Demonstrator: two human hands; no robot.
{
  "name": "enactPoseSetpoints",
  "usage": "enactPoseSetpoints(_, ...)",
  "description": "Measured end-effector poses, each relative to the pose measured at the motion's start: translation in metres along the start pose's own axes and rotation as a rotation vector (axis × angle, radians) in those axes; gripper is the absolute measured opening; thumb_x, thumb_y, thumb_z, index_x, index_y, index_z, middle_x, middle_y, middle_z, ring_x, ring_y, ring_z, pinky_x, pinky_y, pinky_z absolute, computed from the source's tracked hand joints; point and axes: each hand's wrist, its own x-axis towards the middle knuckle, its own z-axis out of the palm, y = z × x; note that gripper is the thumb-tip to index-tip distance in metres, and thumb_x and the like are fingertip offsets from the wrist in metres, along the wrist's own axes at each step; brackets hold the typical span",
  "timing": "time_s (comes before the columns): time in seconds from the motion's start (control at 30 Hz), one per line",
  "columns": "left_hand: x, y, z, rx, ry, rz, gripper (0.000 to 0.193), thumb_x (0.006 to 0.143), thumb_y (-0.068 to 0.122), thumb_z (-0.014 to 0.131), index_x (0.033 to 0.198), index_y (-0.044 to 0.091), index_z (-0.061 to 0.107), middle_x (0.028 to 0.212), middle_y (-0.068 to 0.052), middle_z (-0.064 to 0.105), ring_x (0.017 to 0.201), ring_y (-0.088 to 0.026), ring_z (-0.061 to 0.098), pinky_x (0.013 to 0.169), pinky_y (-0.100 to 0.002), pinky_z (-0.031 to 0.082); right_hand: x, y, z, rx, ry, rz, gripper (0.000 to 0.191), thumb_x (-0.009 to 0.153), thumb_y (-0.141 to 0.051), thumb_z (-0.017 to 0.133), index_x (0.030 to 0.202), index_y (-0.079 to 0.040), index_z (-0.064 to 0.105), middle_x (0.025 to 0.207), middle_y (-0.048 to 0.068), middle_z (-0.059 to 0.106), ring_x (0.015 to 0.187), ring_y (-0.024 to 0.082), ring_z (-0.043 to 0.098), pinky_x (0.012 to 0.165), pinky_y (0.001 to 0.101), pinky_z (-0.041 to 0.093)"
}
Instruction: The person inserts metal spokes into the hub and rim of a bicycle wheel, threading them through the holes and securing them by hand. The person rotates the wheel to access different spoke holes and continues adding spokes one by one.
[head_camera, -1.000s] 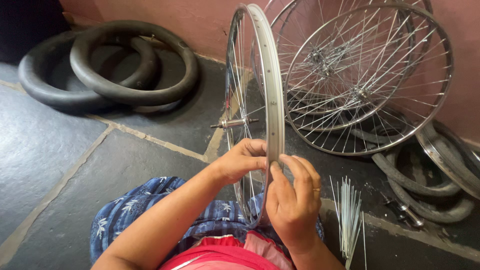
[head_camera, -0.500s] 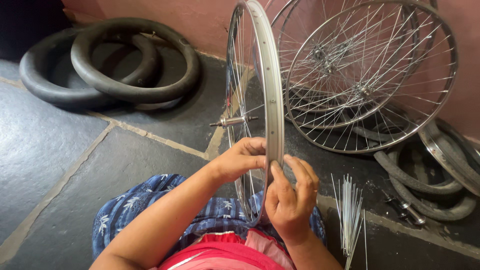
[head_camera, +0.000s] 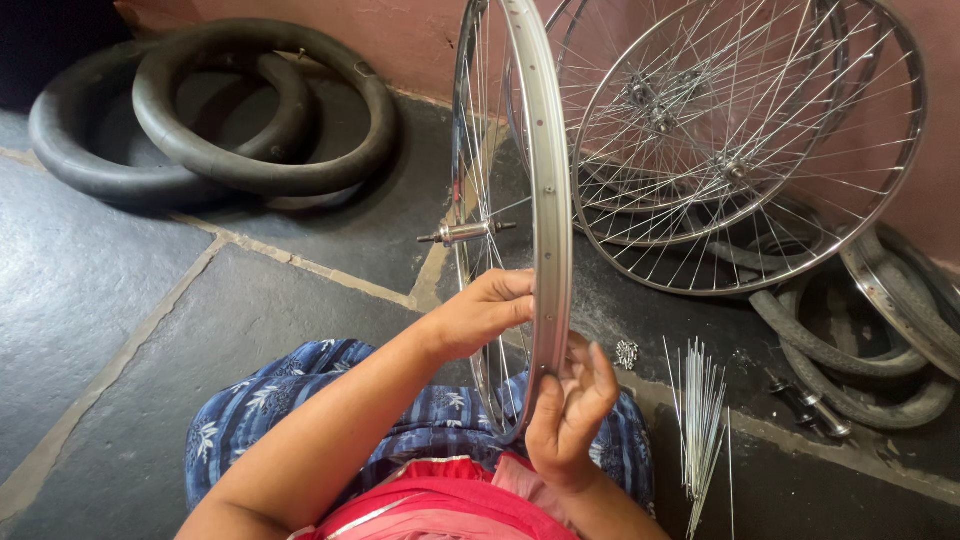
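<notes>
Both hands work at the lower arc of an upright bicycle wheel rim (head_camera: 540, 200), which stands edge-on to the camera above the person's lap. Left hand (head_camera: 480, 312) lies against the left face of the rim, fingers curled and reaching in among the spokes (head_camera: 478, 160); whether they pinch a single spoke cannot be told. Right hand (head_camera: 572, 410) sits on the right face, lower down, thumb and fingers closed lightly on the rim's edge. The hub axle (head_camera: 462, 233) projects to the left, just above the left hand.

Blue patterned cloth (head_camera: 300, 400) over the knees lies directly under the rim's lowest point, with the rim's bottom edge touching or nearly touching it.

To the right of the right hand, a bundle of loose spokes (head_camera: 700, 410) lies on the dark stone floor (head_camera: 100, 290), near the knee. A small heap of nipples (head_camera: 627, 352) lies between that bundle and the rim. Finished wheels (head_camera: 740, 150) lean against the pink wall (head_camera: 420, 30) behind, close to the rim's right side. Worn tyres (head_camera: 860, 350) crowd the far right. Black inner tubes (head_camera: 220, 120) lie well apart to the left; the floor between them and the left arm is open room.
</notes>
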Motion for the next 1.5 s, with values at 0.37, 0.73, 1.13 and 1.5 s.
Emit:
enactPoseSetpoints(0.37,-0.001,0.001,-0.001,-0.062,-0.007,-0.075,0.024,0.099,0.021,0.069,0.117,0.005,0.07,0.11,-0.002,0.071,0.106,-0.014,0.064,0.099,-0.034,0.052,-0.009,0.005,-0.001,-0.025,-0.028,0.013,0.056,0.108,0.0,0.04,0.158,-0.009,0.016,0.152,0.023,0.043,0.141,0.031,0.05,0.119,0.0435,0.043)
enactPoseSetpoints(0.73,-0.004,0.011,0.003,0.15,-0.027,0.005,0.038,0.108,0.039,0.061,0.117,0.004,0.071,0.119,-0.004,0.064,0.115,-0.016,0.058,0.105,-0.034,0.047,-0.018,0.008,-0.002,-0.07,-0.083,0.066,0.055,0.108,-0.003,0.039,0.157,-0.003,0.014,0.148,0.023,0.046,0.137,0.03,0.052,0.118,0.0429,0.039)
enactPoseSetpoints(1.13,-0.013,0.02,0.009,0.309,0.064,0.135,0.031,0.111,0.033,0.059,0.122,0.006,0.07,0.152,-0.008,0.051,0.144,-0.022,0.044,0.123,-0.039,0.037,-0.021,0.016,0.014,0.146,-0.126,0.207,0.046,0.111,-0.011,0.038,0.153,-0.001,0.025,0.124,0.019,0.065,0.109,0.021,0.066,0.095,0.0318,0.054)
enactPoseSetpoints(1.5,-0.081,0.081,0.037,0.479,0.576,0.147,0.056,0.097,0.026,0.064,0.145,0.003,0.045,0.141,-0.008,0.059,0.125,-0.015,0.056,0.105,-0.032,0.046,0.018,-0.008,0.051,-0.196,-0.616,-0.187,0.085,0.1,-0.032,0.06,0.158,0.006,0.011,0.156,0.035,0.027,0.147,0.05,0.024,0.122,0.0544,0.02)
